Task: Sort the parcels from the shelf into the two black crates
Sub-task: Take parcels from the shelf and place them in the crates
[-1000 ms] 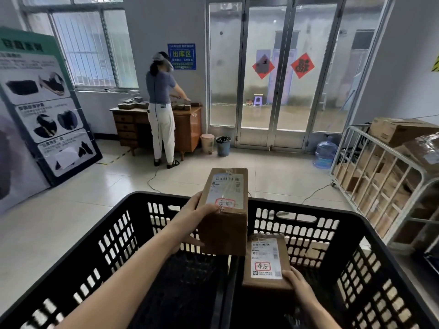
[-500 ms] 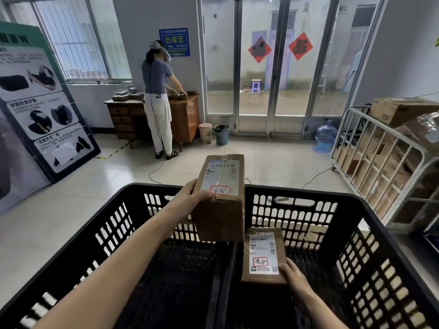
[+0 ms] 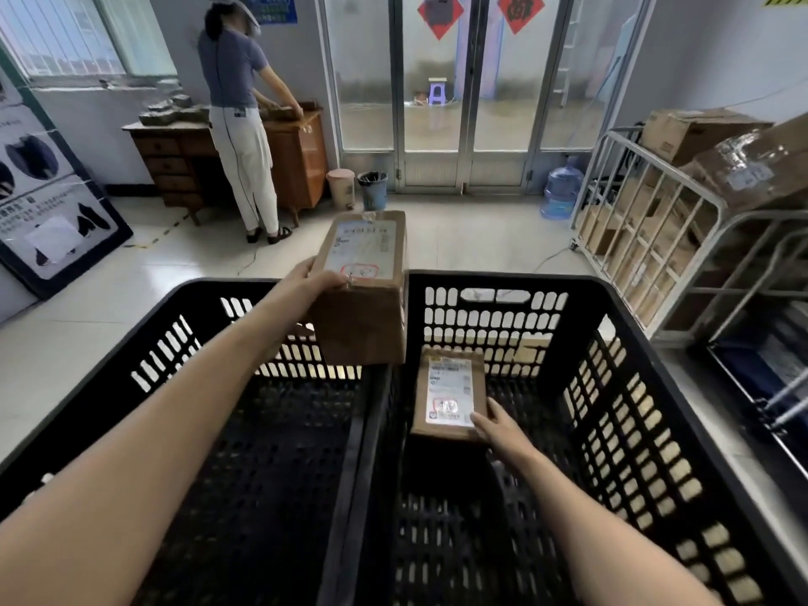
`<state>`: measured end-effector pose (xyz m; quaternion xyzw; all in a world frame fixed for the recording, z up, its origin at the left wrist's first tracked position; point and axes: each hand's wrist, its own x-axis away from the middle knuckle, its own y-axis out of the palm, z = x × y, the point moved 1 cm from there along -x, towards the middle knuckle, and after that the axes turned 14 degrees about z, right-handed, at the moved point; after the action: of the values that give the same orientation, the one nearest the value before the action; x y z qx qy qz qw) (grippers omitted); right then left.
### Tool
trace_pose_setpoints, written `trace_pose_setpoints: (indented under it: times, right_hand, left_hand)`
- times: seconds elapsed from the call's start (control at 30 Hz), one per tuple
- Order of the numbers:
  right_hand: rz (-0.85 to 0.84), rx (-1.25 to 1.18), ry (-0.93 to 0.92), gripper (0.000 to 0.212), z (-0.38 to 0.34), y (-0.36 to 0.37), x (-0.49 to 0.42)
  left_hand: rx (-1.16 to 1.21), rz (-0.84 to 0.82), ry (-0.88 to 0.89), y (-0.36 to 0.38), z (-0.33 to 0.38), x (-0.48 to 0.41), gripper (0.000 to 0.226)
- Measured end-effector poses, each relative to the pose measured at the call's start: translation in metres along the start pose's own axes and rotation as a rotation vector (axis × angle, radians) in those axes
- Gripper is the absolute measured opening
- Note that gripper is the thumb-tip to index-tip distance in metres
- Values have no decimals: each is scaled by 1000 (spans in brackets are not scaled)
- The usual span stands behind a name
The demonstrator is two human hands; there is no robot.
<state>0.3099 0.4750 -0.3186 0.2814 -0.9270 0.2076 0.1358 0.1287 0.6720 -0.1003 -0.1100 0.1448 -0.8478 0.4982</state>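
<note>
Two black slotted crates stand side by side in front of me, the left crate and the right crate. My left hand grips a large brown parcel with a white label, held above the divide between the crates. My right hand holds the near corner of a smaller brown parcel, low inside the right crate near its left wall. I cannot tell whether that parcel rests on the crate floor.
A metal rack full of brown boxes stands at the right. Another person works at a wooden desk at the back left. Two bins, a water jug and glass doors lie beyond. A poster board leans at the left.
My right hand has lowered the small parcel deeper into the right crate. The large parcel in my left hand stays roughly in place. My view has tilted down.
</note>
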Motion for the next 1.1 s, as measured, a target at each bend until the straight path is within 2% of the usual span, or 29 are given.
trace_pose_setpoints:
  times: [0.37,0.43,0.57,0.8,0.93,1.1]
  right_hand:
    - [56,820,-538,80,-13,4,8]
    - [60,930,-608,80,-12,7,5]
    - [58,985,-628,71,-10,12,1]
    - [73,994,-651,63,-7,15,0]
    - [59,1008,-639,65,-9,16,3]
    - [5,1037,-597,67,-23,12,6]
  left_hand:
    - [89,6,0,7,-3,-4,52]
    - [101,11,3,8,-4,-6,52]
    - [113,5,24,9,-7,-10,58]
    - [117,8,26,13,-7,-14,53]
    - [101,9,17,9,-6,-11,68]
    - [91,14,1,7,-5,-8,56]
